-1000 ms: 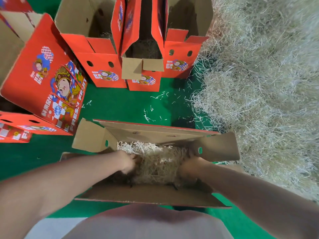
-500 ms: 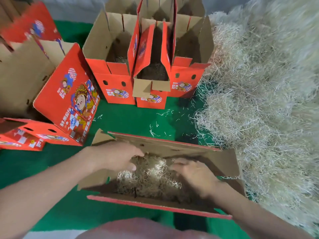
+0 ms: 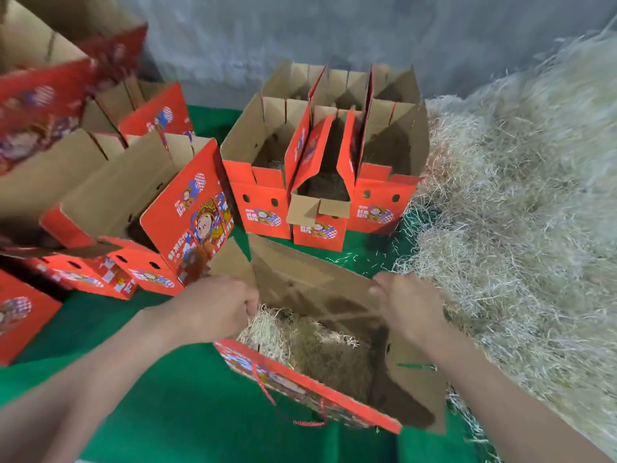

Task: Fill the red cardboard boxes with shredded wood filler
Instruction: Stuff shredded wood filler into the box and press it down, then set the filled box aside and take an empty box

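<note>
The red cardboard box [image 3: 300,384] is sitting open on the green mat [image 3: 167,406] right in front of the person, printed red wall nearest the camera and a red cord handle [image 3: 265,390] dangling off it; shredded wood filler [image 3: 293,339] is lying inside, bunched towards the left end, with the right end in shadow; the left hand [image 3: 217,309] is gripping the box's left end, fingers curled in tight around the cardboard edge; the right hand [image 3: 409,305] is hooking its curled fingers over the top right corner of the far flap [image 3: 310,279], which is standing up brown side in; both forearms are reaching in from the bottom corners; just to the right, a big pale heap of shredded wood [image 3: 517,212] is spilling right up against the box, loose strands scattering over the mat; behind, three upright red boxes [image 3: 319,228] are standing side by side with their flaps raised, dim filler showing in the middle one; off to the left, more red boxes [image 3: 187,212] are leaning and lying open, a cartoon figure printed on one panel; a grey wall [image 3: 334,31] is closing off the back.
</note>
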